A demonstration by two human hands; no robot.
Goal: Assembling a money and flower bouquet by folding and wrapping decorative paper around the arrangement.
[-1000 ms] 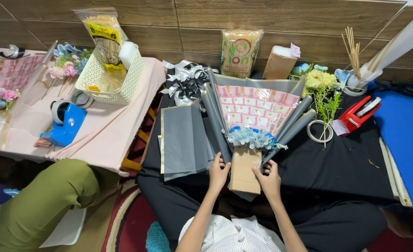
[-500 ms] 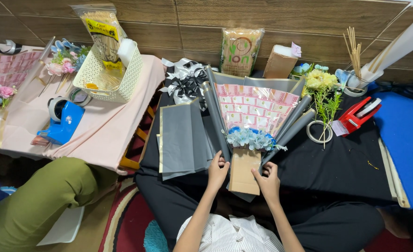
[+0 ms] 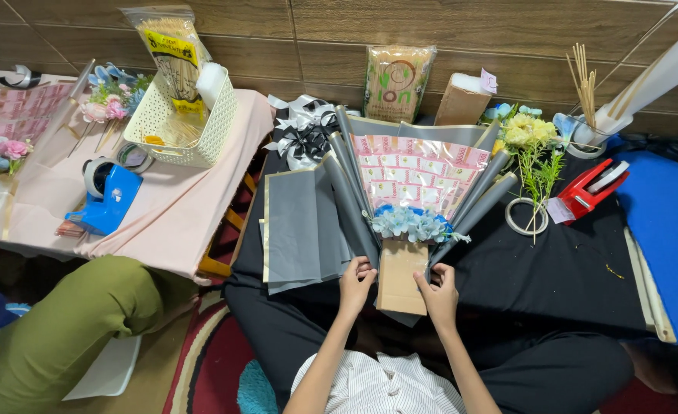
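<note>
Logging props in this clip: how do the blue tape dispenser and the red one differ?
The blue tape dispenser sits on the pink-covered table at left; the red tape dispenser lies on the black cloth at right. The blue one looks bulkier, the red slimmer. Neither is near the hands.

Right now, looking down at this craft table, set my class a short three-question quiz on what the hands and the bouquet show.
1. True or false: both hands touch the brown card base of the bouquet.
2. Which tape dispenser lies nearer the right hand: A, the blue tape dispenser, or B, the red tape dispenser?
3. Fill in: the small flowers just above the card base are pale ____.

Key:
1. True; the left hand and right hand sit at its two sides.
2. B.
3. Blue.
</note>
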